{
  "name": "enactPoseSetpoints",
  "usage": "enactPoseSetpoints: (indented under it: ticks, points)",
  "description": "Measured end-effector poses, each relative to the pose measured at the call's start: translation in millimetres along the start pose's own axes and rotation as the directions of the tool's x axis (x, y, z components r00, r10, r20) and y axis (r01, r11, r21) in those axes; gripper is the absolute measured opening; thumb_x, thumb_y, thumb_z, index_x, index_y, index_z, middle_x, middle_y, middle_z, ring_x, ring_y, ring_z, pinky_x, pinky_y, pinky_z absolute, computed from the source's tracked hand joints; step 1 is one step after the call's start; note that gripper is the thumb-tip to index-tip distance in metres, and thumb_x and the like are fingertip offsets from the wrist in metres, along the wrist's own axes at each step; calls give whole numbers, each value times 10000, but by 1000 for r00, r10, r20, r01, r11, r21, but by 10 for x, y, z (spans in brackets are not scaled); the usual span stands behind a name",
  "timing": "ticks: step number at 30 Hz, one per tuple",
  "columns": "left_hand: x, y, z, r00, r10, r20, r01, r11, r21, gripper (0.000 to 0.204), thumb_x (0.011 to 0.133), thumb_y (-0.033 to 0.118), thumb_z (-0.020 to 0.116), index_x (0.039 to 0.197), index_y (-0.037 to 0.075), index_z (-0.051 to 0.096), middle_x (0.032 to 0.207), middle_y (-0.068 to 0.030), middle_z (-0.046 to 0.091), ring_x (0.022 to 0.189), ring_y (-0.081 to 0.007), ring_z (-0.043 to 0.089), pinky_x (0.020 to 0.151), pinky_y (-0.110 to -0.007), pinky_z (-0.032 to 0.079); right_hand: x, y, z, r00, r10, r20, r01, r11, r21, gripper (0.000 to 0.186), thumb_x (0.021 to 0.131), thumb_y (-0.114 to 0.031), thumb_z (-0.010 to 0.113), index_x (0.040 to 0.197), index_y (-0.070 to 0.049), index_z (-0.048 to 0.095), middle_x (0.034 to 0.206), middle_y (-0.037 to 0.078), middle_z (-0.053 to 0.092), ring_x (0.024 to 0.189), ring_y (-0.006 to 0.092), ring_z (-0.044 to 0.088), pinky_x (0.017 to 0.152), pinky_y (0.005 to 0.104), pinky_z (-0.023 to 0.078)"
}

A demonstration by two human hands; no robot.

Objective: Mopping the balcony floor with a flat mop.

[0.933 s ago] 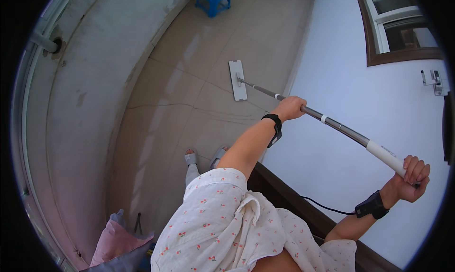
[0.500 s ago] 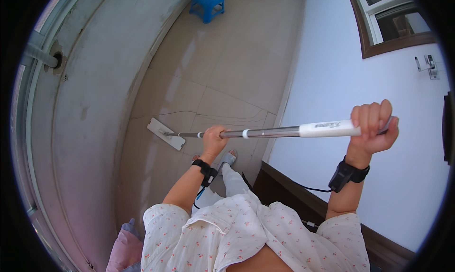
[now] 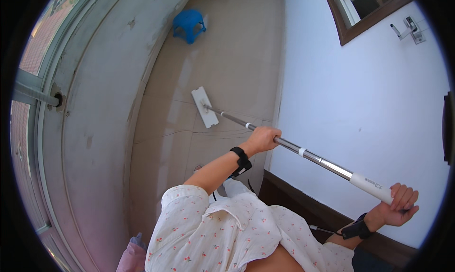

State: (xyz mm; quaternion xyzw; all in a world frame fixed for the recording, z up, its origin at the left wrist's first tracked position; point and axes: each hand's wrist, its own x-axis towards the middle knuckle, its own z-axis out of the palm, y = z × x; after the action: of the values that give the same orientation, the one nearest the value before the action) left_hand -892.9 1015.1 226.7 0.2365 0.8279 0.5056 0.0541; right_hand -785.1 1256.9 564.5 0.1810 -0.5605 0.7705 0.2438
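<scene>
A flat mop (image 3: 327, 164) slants across the view, its metal pole running from the white grip at lower right to the floor. Its white rectangular head (image 3: 205, 112) lies on the beige tiles ahead of me. My left hand (image 3: 263, 138) is closed round the middle of the pole. Out by the white wall, my right hand (image 3: 399, 206) wraps the end of the white grip. Each wrist wears a black strapped device with a cable.
A blue plastic stool (image 3: 189, 25) stands farther along the floor near the left wall (image 3: 106, 82). White wall (image 3: 322, 96) bounds the right, with a brown-framed window (image 3: 353, 16) and a metal bracket (image 3: 414, 30). A pink cloth (image 3: 132, 258) is at lower left.
The mop head has slid forward and to the right. My left hand has moved right and my right hand has dropped lower and farther right. The view has shifted a little.
</scene>
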Motion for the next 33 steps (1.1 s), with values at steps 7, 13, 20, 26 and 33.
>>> enactPoseSetpoints:
  ticks: [7,13,20,26,33]
  points:
    - [1026,-477,190,971,145,192,-150,989,13,54,687,90,601,683,55,560,729,-132,593,744,-341,566,649,-451,453,-535,384,351,941,-117,-318,-17,921,-389,287,916,-267,394,663,-145,331,528,-14,330,490,106,345,679,338,358]
    - [1601,-1084,335,972,64,225,-75,996,41,37,681,74,598,683,58,565,739,-125,596,784,-332,566,685,-452,452,-152,1275,331,953,-60,-296,-61,922,-383,284,909,-275,384,663,-150,320,510,-28,304,460,95,313,650,324,362]
    - [1123,-1018,-170,968,53,-246,-86,988,-128,48,658,41,599,652,71,562,722,-88,597,786,-303,559,724,-416,418,273,1116,922,999,1,-43,-14,951,-310,283,893,-268,422,655,-153,319,469,-31,298,414,78,301,582,281,352]
    - [-100,-1596,-1547,798,-96,-595,-18,983,-184,176,707,160,694,644,78,552,651,-58,563,707,-274,544,669,-375,387,373,1508,2667,952,150,266,-84,966,-245,276,880,-268,446,658,-158,326,466,-40,326,404,69,323,558,257,355]
    - [-1802,-2126,-2486,645,-204,-736,84,977,-197,231,716,203,710,635,70,540,634,-68,542,671,-280,533,641,-380,381,46,1982,4495,664,299,685,-260,952,-164,260,834,-293,535,677,-168,371,435,-62,431,354,47,434,543,232,428]
